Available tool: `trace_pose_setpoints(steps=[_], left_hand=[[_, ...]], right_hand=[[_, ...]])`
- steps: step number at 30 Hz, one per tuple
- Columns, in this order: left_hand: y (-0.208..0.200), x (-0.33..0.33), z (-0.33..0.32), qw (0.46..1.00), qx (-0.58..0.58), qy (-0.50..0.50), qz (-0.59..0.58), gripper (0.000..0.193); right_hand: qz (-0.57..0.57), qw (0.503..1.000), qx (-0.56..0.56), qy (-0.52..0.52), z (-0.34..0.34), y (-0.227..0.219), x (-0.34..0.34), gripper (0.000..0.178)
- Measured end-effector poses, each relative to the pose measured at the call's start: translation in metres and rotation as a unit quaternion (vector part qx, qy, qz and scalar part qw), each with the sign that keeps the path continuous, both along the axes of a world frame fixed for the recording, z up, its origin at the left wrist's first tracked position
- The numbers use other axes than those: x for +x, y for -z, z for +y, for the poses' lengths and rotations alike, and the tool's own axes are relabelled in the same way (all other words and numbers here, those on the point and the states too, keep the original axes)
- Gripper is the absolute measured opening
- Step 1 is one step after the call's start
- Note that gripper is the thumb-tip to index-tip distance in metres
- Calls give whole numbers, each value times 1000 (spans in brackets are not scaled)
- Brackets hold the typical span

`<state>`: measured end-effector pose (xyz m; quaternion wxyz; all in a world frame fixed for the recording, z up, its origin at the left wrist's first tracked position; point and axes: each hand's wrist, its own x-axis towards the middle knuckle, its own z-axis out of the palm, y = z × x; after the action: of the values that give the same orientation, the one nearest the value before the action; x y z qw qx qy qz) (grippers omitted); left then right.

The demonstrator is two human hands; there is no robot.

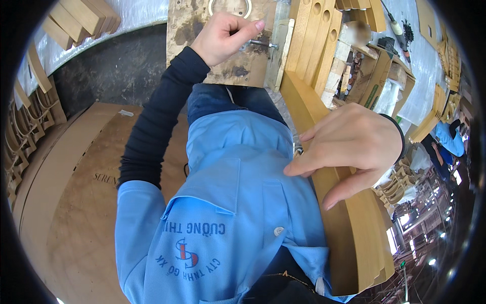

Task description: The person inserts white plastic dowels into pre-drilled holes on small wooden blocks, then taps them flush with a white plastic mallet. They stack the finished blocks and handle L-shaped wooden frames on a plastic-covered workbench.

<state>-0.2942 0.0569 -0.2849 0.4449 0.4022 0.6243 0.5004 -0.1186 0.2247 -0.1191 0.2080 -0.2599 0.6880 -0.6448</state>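
My left hand (225,38) is curled over the stained wooden worktop (195,68), its thumb stretched to the right. A metal threaded rod (260,44) runs from beside the thumb toward an upright pale board (281,55); what the curled fingers hold is hidden. My right hand (357,144) hangs over a long wooden piece (336,223) at my right side, thumb and fingers apart. Whether it touches the wood I cannot tell. A small metal part (298,151) shows near its fingertips.
Wooden bars with round holes (316,38) lie beyond the worktop. A cardboard box (374,78) and a hand tool (397,33) are at the far right. Wooden blocks (81,23) sit on the far left, curved wooden parts (33,124) below them. Cardboard (91,202) covers my left side.
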Motion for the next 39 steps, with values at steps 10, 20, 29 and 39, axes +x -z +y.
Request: trace_pose_setpoints(steps=[10,20,29,39], left_hand=[[-10,10,30,942,-40,82,323,45],[15,37,48,881,-51,60,467,47],[1,26,43,921,-141,27,362,50],[2,24,37,929,-142,-2,342,45]], right_hand=[[83,996,-21,25,28,-3,11,55],[80,997,13,9,50,-13,19,55],[95,905,-130,395,79,-5,184,90],[335,793,3,509,-65,-70,192,106]])
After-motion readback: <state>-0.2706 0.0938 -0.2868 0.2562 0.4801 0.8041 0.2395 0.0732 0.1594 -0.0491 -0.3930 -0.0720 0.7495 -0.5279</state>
